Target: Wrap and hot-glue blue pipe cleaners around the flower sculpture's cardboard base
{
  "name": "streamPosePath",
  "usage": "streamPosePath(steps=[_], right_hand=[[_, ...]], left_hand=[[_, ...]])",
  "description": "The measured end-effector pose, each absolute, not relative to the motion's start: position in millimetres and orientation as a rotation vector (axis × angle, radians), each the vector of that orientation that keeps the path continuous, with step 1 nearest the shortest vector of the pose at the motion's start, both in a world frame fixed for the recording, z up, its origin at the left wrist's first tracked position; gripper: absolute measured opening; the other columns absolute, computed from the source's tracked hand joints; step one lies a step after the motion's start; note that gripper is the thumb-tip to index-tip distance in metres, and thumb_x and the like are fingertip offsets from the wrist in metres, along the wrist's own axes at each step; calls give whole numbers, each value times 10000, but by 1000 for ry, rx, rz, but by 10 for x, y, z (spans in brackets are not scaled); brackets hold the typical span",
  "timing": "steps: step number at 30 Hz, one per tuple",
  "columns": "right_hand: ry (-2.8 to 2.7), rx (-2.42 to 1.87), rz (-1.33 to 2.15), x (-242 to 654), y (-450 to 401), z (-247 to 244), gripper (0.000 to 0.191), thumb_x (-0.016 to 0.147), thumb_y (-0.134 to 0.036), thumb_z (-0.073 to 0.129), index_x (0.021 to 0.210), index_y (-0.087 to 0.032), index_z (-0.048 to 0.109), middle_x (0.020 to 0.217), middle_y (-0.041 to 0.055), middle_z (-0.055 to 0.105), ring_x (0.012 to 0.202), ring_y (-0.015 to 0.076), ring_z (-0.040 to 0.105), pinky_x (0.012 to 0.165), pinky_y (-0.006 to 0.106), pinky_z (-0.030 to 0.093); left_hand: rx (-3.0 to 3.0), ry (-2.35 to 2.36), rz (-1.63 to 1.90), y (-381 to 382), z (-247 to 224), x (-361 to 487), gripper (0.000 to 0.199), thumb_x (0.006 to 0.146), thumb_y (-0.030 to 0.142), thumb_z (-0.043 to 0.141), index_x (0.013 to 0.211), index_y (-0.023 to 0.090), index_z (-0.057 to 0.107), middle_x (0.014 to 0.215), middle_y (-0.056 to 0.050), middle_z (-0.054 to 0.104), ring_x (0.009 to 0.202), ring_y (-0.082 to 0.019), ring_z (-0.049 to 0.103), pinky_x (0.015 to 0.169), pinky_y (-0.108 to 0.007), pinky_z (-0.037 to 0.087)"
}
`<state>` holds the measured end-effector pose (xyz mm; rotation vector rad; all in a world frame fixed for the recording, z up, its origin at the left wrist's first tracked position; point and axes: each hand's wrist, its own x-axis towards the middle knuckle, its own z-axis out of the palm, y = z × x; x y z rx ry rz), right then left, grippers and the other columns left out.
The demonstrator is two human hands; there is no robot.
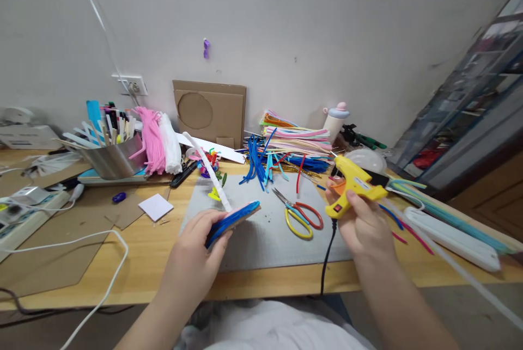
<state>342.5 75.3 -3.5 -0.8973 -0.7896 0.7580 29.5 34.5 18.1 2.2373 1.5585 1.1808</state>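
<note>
In my left hand (200, 246) is a flat craft piece (235, 220) edged with blue pipe cleaner, pinched between thumb and fingers. A white wrapped stick (210, 173) rises from it, leaning up to the left. My right hand (362, 219) grips a yellow hot glue gun (351, 186), its nozzle pointing up and left, apart from the craft piece. A black cord hangs from its handle. Between the hands, scissors (300, 216) with one red and one yellow handle lie open on a grey mat (249, 249).
Behind the mat lie blue pipe cleaners (256, 159) and a stack of coloured bundles (298, 140). A metal container (110, 159) of sticks stands left, near pink pipe cleaners (152, 140). Cardboard (229, 108) leans on the wall. A white cable (118, 263) loops at left; a bottle (335, 121) stands behind.
</note>
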Motion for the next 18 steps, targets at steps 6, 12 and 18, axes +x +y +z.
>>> streamPosePath(steps=[6, 12, 18], right_hand=[[-469, -759, 1335, 3367, 464, 30, 244, 751, -171, 704, 991, -132, 702, 995, 111, 784, 975, 201, 762, 832, 235, 635], [-250, -678, 1826, 3166, 245, -94, 216, 881, -269, 679, 1064, -155, 695, 939, 106, 794, 781, 180, 781, 662, 257, 655], [-522, -609, 1858, 3040, 199, -184, 219, 781, -324, 809, 916, -164, 744, 890, 78, 787, 621, 109, 720, 507, 145, 547]], left_hand=[[2344, 1499, 1146, 274, 152, 365, 202, 927, 266, 552, 1124, 260, 600, 1122, -37, 685, 1050, -201, 652, 895, -351, 544], [2554, 1460, 1071, 157, 97, 392, 261, 931, 216, 537, 1180, 286, 573, 1177, -30, 683, 1069, -208, 661, 890, -363, 558], [2695, 1404, 1028, 158, 122, 313, 288, 958, 218, 507, 1237, 277, 547, 1187, -45, 690, 1057, -212, 667, 880, -355, 552]])
